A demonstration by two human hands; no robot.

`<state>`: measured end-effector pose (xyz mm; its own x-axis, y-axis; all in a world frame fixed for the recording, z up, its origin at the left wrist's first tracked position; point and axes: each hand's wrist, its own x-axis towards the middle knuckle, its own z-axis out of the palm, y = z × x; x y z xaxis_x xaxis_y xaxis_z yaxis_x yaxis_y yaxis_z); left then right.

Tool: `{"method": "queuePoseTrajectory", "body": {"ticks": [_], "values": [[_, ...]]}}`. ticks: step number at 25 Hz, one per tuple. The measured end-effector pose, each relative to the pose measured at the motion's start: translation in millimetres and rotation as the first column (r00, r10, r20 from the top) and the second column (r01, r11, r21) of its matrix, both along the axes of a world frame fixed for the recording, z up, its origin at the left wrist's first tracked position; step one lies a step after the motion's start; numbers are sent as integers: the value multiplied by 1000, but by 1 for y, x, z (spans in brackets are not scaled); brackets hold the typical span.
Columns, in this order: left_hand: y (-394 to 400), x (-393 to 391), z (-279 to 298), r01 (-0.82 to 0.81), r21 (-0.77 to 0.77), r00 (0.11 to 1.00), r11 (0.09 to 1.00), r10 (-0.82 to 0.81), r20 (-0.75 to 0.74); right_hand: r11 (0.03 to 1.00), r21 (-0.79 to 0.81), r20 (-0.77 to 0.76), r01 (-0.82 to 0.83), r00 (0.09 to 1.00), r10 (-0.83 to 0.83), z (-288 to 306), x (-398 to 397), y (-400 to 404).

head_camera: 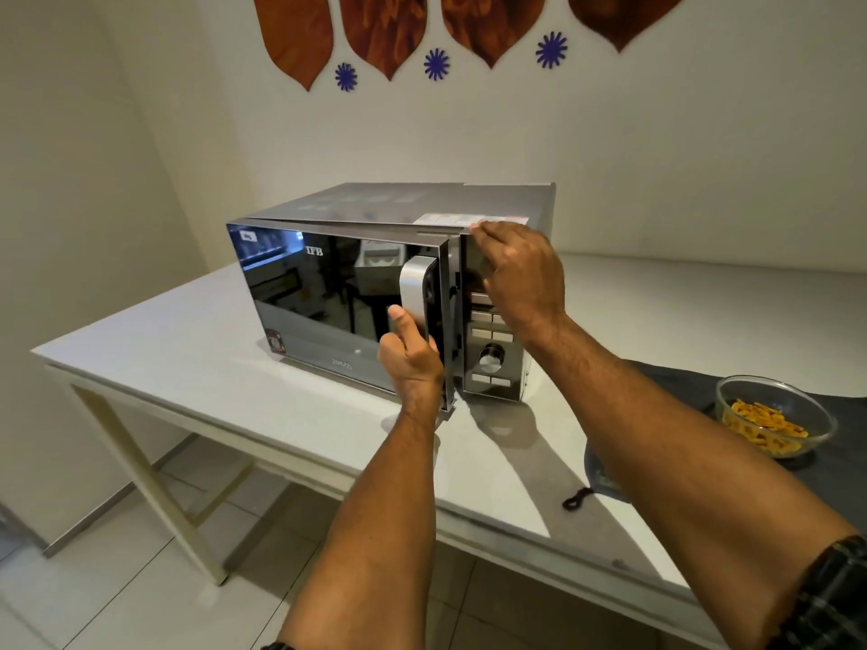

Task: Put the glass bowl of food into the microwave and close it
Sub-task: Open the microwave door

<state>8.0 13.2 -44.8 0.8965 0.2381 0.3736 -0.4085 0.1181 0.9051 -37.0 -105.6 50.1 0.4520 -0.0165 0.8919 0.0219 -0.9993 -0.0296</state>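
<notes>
A silver microwave (375, 204) with a dark mirrored door (319, 293) stands on the white table (187, 349). The door is ajar by a small gap at its right edge. My left hand (410, 361) grips the silver door handle (415, 286), thumb up against it. My right hand (518, 269) rests flat on the top right corner of the microwave, above the control panel (490, 354), holding nothing. The glass bowl (776, 415) of yellow-orange food sits on the table at the far right, apart from both hands.
A dark grey cloth (840, 443) lies under the bowl, with a black cord loop (574, 499) near the table's front edge. The table's front edge runs diagonally below my arms. White walls with brown and blue decorations stand behind.
</notes>
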Motion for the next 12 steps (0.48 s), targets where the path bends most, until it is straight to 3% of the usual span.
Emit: {"method": "queuePoseTrajectory", "body": {"ticks": [2,4,6,8,10,12], "values": [[15,-5,-1,30,28,1000,999,-30,-1,996,-86,115,-24,993,34,-26,-5,4],[32,-8,4,50,52,999,997,-49,-7,983,-87,138,-164,975,175,-71,-16,13],[51,-8,24,-99,152,995,983,96,23,958,114,53,-264,964,259,-114,-29,24],[71,-3,57,-316,252,948,915,296,117,875,446,-114,-186,958,262,-144,-31,36],[85,3,92,-438,371,896,819,362,257,702,711,-307,-41,880,362,-158,-20,44],[91,9,119,-438,575,898,692,305,317,370,927,-285,69,770,570,-159,-7,53]]}}
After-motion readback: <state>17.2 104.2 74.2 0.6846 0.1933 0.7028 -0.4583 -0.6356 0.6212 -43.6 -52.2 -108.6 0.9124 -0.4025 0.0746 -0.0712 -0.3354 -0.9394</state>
